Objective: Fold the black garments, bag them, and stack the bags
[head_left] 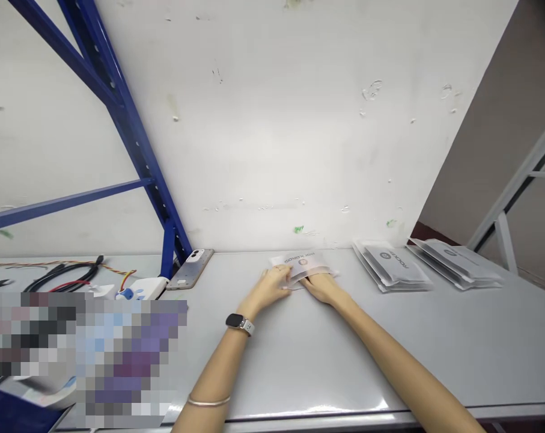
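A frosted translucent plastic pouch [309, 260] with dark printed lettering and a round logo lies near the back of the grey table. My left hand [276, 284], with a smartwatch [238, 322] on its wrist, grips the pouch's left side with closed fingers. The fingers of my right hand [321, 285] reach under or into the near edge of the pouch. Film covers their tips, so whether they hold anything cannot be made out. Two stacks of similar printed pouches lie to the right, the nearer stack [392, 264] and the farther stack [459, 263].
A phone [191, 269] leans by the blue rack post [137, 132] on the left. Beyond it are a white power strip [148, 288] and black cables [65, 270]. A white wall [276, 120] bounds the table's back. The lower left is pixelated.
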`<state>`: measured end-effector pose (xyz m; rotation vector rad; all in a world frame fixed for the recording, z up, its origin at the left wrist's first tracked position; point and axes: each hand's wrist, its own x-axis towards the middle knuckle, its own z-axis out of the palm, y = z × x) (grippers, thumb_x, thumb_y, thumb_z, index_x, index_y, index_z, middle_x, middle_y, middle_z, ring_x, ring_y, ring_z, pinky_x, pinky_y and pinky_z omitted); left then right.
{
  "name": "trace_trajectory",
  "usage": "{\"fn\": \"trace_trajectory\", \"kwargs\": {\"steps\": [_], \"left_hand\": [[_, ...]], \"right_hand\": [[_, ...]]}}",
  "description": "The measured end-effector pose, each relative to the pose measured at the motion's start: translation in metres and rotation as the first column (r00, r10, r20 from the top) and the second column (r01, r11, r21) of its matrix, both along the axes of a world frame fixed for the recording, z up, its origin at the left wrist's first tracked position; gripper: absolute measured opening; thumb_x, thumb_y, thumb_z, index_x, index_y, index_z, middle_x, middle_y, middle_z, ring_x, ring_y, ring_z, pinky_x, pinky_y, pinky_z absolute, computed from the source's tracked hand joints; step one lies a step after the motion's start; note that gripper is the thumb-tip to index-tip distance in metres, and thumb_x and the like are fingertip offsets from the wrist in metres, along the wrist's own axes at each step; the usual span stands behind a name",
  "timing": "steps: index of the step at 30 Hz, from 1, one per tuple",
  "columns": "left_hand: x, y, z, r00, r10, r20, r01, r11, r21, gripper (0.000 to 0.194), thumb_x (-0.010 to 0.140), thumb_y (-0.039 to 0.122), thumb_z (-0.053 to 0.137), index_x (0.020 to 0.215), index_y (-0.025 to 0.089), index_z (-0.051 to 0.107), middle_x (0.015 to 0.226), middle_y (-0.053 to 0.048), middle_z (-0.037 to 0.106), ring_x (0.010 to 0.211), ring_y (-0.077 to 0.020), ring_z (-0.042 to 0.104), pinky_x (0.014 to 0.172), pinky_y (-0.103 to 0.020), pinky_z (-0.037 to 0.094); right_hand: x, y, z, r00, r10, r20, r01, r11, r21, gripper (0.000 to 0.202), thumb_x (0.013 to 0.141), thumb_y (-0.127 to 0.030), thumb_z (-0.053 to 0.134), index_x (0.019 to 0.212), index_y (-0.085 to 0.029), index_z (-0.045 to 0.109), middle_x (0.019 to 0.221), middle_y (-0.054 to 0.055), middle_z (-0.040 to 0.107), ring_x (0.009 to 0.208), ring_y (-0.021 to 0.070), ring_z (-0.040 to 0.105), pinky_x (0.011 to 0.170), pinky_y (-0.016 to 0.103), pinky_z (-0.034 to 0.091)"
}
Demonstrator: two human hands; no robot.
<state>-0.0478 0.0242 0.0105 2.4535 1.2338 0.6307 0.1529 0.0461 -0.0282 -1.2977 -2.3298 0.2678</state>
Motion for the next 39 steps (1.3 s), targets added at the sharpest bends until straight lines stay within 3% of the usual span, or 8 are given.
{"fn": "trace_trajectory", "kwargs": {"steps": [2,6,12,16,19,26,32,39], "left_hand": [[-0.007,0.002,0.002,1.0,-0.012,-0.011,0.012,1.0,0.026,0.015,0.073,0.012,0.056,0.085,0.021,0.056,0.121,-0.006,0.06,0.117,-0.0231,0.052,0.1,-0.039,0.041],[-0.016,0.005,0.004,0.998,-0.004,-0.055,0.007,0.998,0.055,0.021,0.071,0.007,0.049,0.083,0.021,0.059,0.102,-0.004,0.065,0.101,-0.0219,0.059,0.089,-0.034,0.047],[-0.019,0.009,0.005,0.995,0.033,-0.091,-0.02,0.991,0.135,0.019,0.069,0.003,0.049,0.071,0.02,0.058,0.097,-0.005,0.066,0.101,-0.0217,0.057,0.087,-0.032,0.046],[-0.014,0.009,0.007,0.996,0.001,-0.089,0.012,0.99,0.144,0.018,0.07,0.005,0.056,0.06,0.02,0.057,0.089,-0.004,0.067,0.097,-0.0215,0.056,0.084,-0.034,0.045],[-0.009,0.007,0.01,0.994,-0.007,-0.112,0.022,0.99,0.14,0.02,0.07,0.009,0.061,0.055,0.02,0.056,0.081,-0.004,0.067,0.103,-0.0245,0.054,0.087,-0.037,0.042],[-0.005,0.003,0.011,0.989,-0.016,-0.144,0.036,0.989,0.141,0.022,0.071,0.011,0.057,0.051,0.019,0.054,0.076,-0.005,0.06,0.097,-0.0237,0.052,0.086,-0.037,0.04],[-0.019,0.007,0.011,0.988,0.018,-0.152,-0.002,0.994,0.105,0.015,0.068,0.01,0.053,0.057,0.019,0.057,0.078,-0.003,0.058,0.096,-0.0223,0.05,0.086,-0.037,0.04],[-0.04,0.013,0.013,0.993,0.066,-0.095,-0.06,0.996,0.061,0.013,0.067,0.011,0.053,0.057,0.019,0.057,0.079,-0.001,0.059,0.091,-0.0199,0.05,0.085,-0.033,0.04]], "right_hand": [[0.01,-0.008,0.0,1.0,0.003,0.019,-0.004,1.0,0.009,0.05,0.094,-0.037,0.038,0.141,-0.02,0.037,0.142,0.011,0.045,0.131,0.0267,0.04,0.104,0.043,0.035],[0.018,-0.023,0.007,0.995,0.066,0.072,-0.068,0.997,0.036,0.045,0.092,-0.032,0.044,0.135,-0.021,0.045,0.131,0.01,0.056,0.118,0.0257,0.052,0.097,0.039,0.042],[-0.004,-0.034,0.016,0.974,0.001,0.226,-0.04,0.985,0.166,0.029,0.092,-0.019,0.039,0.107,-0.019,0.064,0.098,0.009,0.07,0.09,0.0232,0.064,0.078,0.034,0.046],[-0.028,-0.041,0.011,0.965,-0.013,0.26,-0.05,0.971,0.233,0.023,0.091,-0.022,0.044,0.103,-0.019,0.063,0.086,0.008,0.07,0.08,0.0223,0.065,0.065,0.029,0.044],[-0.04,-0.043,0.007,0.964,-0.041,0.264,-0.026,0.97,0.243,0.027,0.094,-0.023,0.037,0.099,-0.017,0.063,0.08,0.008,0.07,0.07,0.0211,0.065,0.059,0.029,0.041],[-0.042,-0.038,0.007,0.949,-0.053,0.311,-0.015,0.977,0.212,0.031,0.09,-0.009,0.035,0.095,-0.019,0.064,0.071,0.006,0.069,0.062,0.0175,0.062,0.055,0.027,0.033],[-0.024,-0.029,0.02,0.936,-0.165,0.311,0.115,0.978,0.171,0.023,0.082,-0.009,0.045,0.082,-0.021,0.065,0.067,0.006,0.067,0.061,0.0177,0.06,0.054,0.026,0.031],[0.033,-0.018,0.041,0.922,-0.256,0.292,0.247,0.967,0.068,0.018,0.073,-0.009,0.051,0.073,-0.021,0.065,0.068,0.003,0.064,0.06,0.0149,0.055,0.054,0.025,0.027]]}}
